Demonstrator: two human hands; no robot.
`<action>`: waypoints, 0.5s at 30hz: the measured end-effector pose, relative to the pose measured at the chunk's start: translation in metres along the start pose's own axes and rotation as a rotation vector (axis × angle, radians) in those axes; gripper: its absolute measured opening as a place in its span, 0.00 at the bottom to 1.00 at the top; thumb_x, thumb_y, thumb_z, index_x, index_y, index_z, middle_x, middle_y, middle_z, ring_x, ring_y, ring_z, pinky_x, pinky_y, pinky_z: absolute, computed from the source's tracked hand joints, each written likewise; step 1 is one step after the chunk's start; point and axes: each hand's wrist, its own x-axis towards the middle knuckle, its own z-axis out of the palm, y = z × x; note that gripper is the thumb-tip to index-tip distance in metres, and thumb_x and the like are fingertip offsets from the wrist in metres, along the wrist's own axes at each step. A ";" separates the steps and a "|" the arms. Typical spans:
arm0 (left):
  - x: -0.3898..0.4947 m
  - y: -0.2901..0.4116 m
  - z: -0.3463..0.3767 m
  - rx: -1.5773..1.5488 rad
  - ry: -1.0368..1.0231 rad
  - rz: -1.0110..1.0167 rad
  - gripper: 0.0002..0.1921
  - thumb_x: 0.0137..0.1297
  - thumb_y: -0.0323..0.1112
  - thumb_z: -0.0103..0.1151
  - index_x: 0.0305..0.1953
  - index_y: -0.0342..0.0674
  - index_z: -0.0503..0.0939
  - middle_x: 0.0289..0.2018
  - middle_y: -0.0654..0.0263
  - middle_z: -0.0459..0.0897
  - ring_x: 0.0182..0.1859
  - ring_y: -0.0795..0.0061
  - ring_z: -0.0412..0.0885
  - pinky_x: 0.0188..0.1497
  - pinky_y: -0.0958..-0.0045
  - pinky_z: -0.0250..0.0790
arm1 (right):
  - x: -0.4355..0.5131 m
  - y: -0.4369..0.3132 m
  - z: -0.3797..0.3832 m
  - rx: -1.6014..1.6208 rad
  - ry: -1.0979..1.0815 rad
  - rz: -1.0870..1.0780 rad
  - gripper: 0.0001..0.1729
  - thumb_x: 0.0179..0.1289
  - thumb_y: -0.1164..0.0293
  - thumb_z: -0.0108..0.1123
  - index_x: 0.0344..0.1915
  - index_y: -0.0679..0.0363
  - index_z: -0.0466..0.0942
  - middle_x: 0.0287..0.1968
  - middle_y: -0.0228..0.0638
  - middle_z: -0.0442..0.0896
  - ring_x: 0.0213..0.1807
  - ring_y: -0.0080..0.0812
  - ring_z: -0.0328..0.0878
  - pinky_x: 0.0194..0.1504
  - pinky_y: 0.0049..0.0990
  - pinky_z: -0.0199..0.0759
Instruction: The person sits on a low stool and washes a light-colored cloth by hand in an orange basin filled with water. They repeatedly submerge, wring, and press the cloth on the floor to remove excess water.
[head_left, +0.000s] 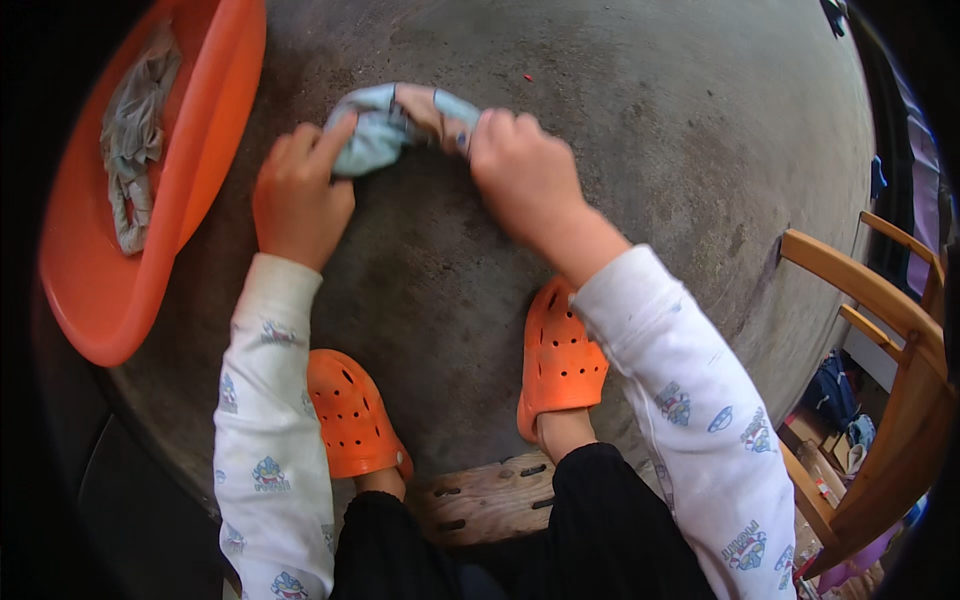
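Note:
Stretched between my two hands is a twisted, light blue cloth (371, 142) with tan and dark patches, held above the concrete floor. My left hand (306, 184) grips its left end, the thumb lying along the fabric. At the other end, my right hand (525, 169) is closed in a fist around the cloth. The cloth arches between the hands and is slightly blurred. To the left, a grey crumpled cloth (142, 127) lies inside an orange plastic basin (79, 277), whose rim is close to my left hand.
Beneath me is a wooden stool seat (487, 499) with slots. Orange clogs (349, 412) are on my feet on the concrete floor (675, 150). At right stands a wooden chair (855, 270), with assorted items (832, 390) behind it. A tiny red scrap (528, 78) lies ahead.

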 end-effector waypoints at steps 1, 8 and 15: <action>-0.012 0.003 -0.006 0.003 -0.043 0.020 0.24 0.37 0.21 0.51 0.43 0.44 0.76 0.27 0.62 0.70 0.33 0.60 0.71 0.34 0.64 0.65 | -0.010 -0.008 -0.006 0.028 -0.039 -0.023 0.05 0.41 0.72 0.55 0.20 0.61 0.76 0.23 0.35 0.71 0.26 0.31 0.71 0.17 0.24 0.68; -0.094 0.048 -0.038 -0.179 -0.266 -0.016 0.21 0.34 0.22 0.56 0.38 0.33 0.74 0.25 0.60 0.69 0.28 0.61 0.71 0.27 0.66 0.66 | -0.062 -0.018 -0.027 0.137 -0.120 -0.219 0.20 0.43 0.72 0.55 0.40 0.68 0.74 0.26 0.29 0.71 0.28 0.25 0.71 0.17 0.20 0.65; -0.041 0.022 -0.023 -0.189 -0.235 0.017 0.21 0.36 0.20 0.58 0.39 0.34 0.72 0.27 0.57 0.69 0.31 0.56 0.71 0.30 0.63 0.65 | 0.024 0.017 -0.009 0.186 -0.093 0.010 0.03 0.44 0.70 0.55 0.23 0.53 0.74 0.28 0.27 0.72 0.33 0.29 0.74 0.21 0.29 0.70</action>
